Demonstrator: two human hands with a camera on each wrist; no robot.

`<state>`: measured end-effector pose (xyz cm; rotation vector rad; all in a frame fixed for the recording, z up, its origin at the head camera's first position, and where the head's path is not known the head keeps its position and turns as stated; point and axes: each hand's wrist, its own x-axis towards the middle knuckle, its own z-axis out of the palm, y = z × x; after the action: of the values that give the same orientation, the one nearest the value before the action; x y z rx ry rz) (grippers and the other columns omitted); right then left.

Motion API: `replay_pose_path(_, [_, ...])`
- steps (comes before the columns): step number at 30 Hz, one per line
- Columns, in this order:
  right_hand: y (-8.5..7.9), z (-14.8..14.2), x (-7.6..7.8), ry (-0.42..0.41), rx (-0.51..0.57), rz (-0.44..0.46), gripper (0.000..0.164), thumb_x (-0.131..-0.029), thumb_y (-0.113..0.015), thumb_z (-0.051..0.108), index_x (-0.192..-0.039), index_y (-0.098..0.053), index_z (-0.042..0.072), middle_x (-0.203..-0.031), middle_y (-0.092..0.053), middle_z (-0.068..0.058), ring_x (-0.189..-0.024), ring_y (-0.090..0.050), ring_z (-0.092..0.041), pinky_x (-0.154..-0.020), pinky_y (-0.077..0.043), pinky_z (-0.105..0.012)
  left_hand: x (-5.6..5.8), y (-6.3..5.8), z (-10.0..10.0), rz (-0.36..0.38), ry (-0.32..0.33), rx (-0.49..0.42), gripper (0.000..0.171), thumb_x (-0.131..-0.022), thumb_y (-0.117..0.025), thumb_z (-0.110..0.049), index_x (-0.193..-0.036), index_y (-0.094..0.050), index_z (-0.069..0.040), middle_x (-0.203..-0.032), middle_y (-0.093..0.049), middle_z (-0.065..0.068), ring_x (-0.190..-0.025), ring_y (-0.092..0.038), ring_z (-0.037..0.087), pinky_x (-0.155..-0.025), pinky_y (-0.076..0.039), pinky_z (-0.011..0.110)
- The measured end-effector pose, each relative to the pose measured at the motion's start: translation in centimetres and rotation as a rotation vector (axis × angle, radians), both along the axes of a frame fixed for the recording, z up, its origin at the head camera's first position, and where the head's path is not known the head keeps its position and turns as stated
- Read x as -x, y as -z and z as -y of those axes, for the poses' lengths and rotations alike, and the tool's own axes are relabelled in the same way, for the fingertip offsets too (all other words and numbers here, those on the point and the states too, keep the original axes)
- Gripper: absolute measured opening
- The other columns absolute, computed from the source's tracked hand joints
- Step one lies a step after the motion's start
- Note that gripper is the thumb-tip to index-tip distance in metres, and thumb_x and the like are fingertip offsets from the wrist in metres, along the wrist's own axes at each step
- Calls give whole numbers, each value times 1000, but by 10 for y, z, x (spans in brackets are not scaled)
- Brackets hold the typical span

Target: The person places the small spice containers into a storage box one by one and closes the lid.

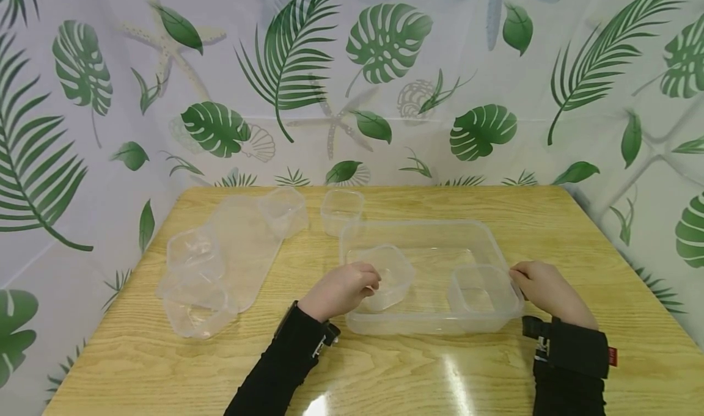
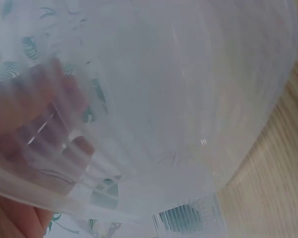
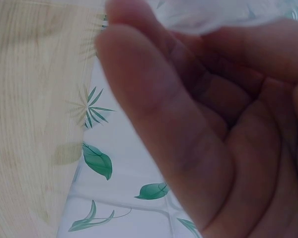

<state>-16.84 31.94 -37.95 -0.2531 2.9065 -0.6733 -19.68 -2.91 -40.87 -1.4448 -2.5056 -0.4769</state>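
A large clear plastic box (image 1: 418, 324) stands on the table with two small clear containers inside. The left one, a small container (image 1: 387, 275), sits tilted, and my left hand (image 1: 343, 288) grips its near-left rim. In the left wrist view, curled fingers (image 2: 64, 104) show blurred through the clear plastic. The other small container (image 1: 478, 288) lies at the box's right end. My right hand (image 1: 552, 291) pinches the box's right rim between thumb and fingers. In the right wrist view, the thumb (image 3: 149, 99) is close to the camera, with a plastic edge above it.
On the left of the wooden table (image 1: 418, 379) lies a flat translucent lid (image 1: 247, 251). Small clear containers stand on or beside it: one container (image 1: 283, 211) at its far end, one (image 1: 192, 254) at left, one (image 1: 198, 306) nearer. Another container (image 1: 341, 211) stands behind the box.
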Motion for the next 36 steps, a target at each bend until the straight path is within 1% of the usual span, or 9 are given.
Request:
replay_pose_path(4, [1, 0, 0, -1, -4, -7, 29, -94, -38, 8, -102, -55, -14, -73, -55, -5, -56, -44, -15, -50, -36, -30, -1, -3, 0, 60, -22, 15, 11, -79, -65, -5, -90, -66, -7, -94, -60, 3, -87, -57, 13, -73, -43, 15])
replay_pose_path(7, [1, 0, 0, 2, -2, -12, 29, -93, -38, 7, -101, -56, -13, -71, -54, -4, -55, -43, -15, -49, -35, -30, -2, -4, 1, 89, -60, -19, 12, -82, -63, -8, -93, -65, -6, -95, -61, 4, -88, -57, 14, -74, -44, 18])
replay_pose_path(9, [1, 1, 1, 2, 1, -16, 28, -93, -38, 7, -100, -57, -13, -68, -53, -3, -54, -42, -15, -49, -35, -30, -3, -5, 1, 79, -110, -70, 11, -83, -62, -10, -93, -65, -6, -94, -61, 4, -87, -57, 15, -73, -45, 20])
replay_pose_path(13, [2, 1, 2, 1, 9, -20, 28, -93, -38, 7, -97, -58, -12, -64, -49, -2, -53, -41, -15, -49, -34, -30, -3, -5, 2, 30, -252, -182, 8, -83, -63, -12, -88, -65, -7, -90, -61, 4, -81, -58, 15, -67, -46, 23])
replay_pose_path(16, [2, 0, 2, 1, 14, -18, 27, -93, -37, 7, -96, -58, -11, -64, -48, -2, -53, -40, -15, -49, -33, -30, -3, -6, 2, 38, -318, -205, 12, -82, -64, -14, -89, -64, -5, -89, -61, 6, -77, -59, 14, -64, -47, 23])
replay_pose_path(21, [3, -2, 1, 2, 14, -34, 27, -93, -38, 7, -97, -58, -11, -66, -50, -2, -54, -41, -15, -49, -34, -30, -6, -11, 1, 85, -354, -129, 24, -80, -66, -22, -94, -64, -3, -92, -61, 8, -77, -59, 15, -63, -47, 23])
replay_pose_path(26, [3, -1, 0, 0, 7, -46, 27, -93, -38, 6, -97, -58, -11, -67, -52, -3, -55, -42, -15, -50, -34, -30, -8, -12, 0, 78, -352, -58, 33, -76, -68, -31, -94, -64, -3, -90, -61, 8, -76, -59, 17, -64, -47, 24])
replay_pose_path(30, [2, -1, 0, -1, 8, -41, 27, -93, -38, 7, -97, -58, -11, -68, -52, -3, -56, -43, -15, -51, -35, -30, -7, -13, -1, 51, -345, 0, 31, -74, -70, -34, -83, -63, -5, -82, -58, 6, -65, -55, 15, -57, -43, 22])
replay_pose_path(36, [2, -2, 0, -10, 7, -48, 28, -93, -38, 7, -97, -59, -11, -72, -56, -4, -58, -45, -15, -52, -37, -31, -6, -17, -4, 22, -341, 112, 32, -70, -71, -39, -67, -57, -11, -68, -49, 1, -51, -45, 10, -48, -36, 19])
